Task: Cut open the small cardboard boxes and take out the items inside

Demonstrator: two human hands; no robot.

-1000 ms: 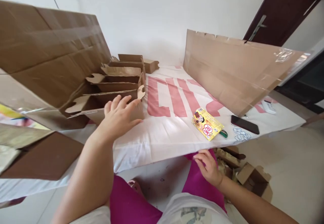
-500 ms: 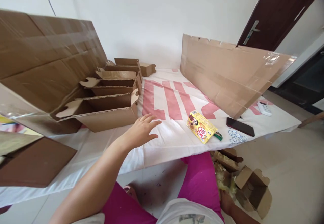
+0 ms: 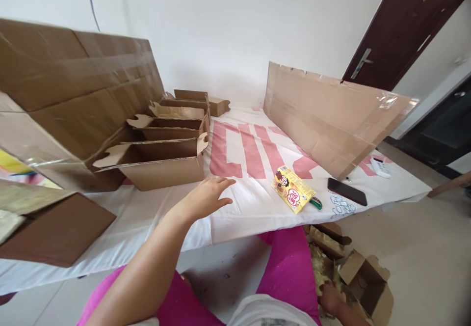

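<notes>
My left hand (image 3: 208, 196) is at the table's front edge, fingers stretched out and thumb apart, holding nothing. Just beyond it is the nearest open cardboard box (image 3: 165, 166). To its right lies a yellow printed carton (image 3: 293, 188), with a green-edged item (image 3: 316, 203) sticking out from under it. My right hand (image 3: 332, 297) is low at the right, beside my leg, among cardboard boxes on the floor. Its fingers look curled at some crumpled yellowish material (image 3: 320, 262); what they hold, if anything, I cannot make out.
Several open boxes stand in a row before a large cardboard carton (image 3: 110, 75). A cardboard panel (image 3: 324, 115) stands upright at the right. A phone (image 3: 347, 191) and a white device (image 3: 380, 167) lie on the white cloth. An open box (image 3: 368, 286) sits on the floor.
My right hand has come further into view, up beside the floor boxes, with its fingers now showing. The view has shifted slightly; my left hand stays outstretched near the same spot.
</notes>
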